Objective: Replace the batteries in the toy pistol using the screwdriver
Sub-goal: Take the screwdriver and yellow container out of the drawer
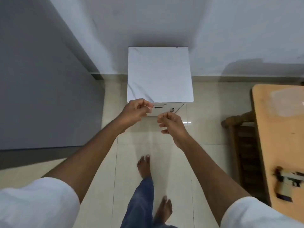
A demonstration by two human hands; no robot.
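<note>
A blurred white and black toy pistol [288,178] lies on the wooden table [269,145] at the far right, well away from both hands. My left hand [136,112] hovers with curled fingers at the front edge of a small white cabinet [159,74], just left of its dark drawer handle [158,106]. Slightly lower and to the right, my right hand [171,124] is also curled, below the cabinet's keyhole [171,110]. Neither hand visibly holds anything. No screwdriver or batteries are in view.
The cabinet stands against a white wall on a pale tiled floor. A grey panel [41,79] fills the left side. A dark wooden chair [243,145] sits beside the table, and a clear plastic box [286,102] rests on the table's far end. My bare feet [144,167] are below.
</note>
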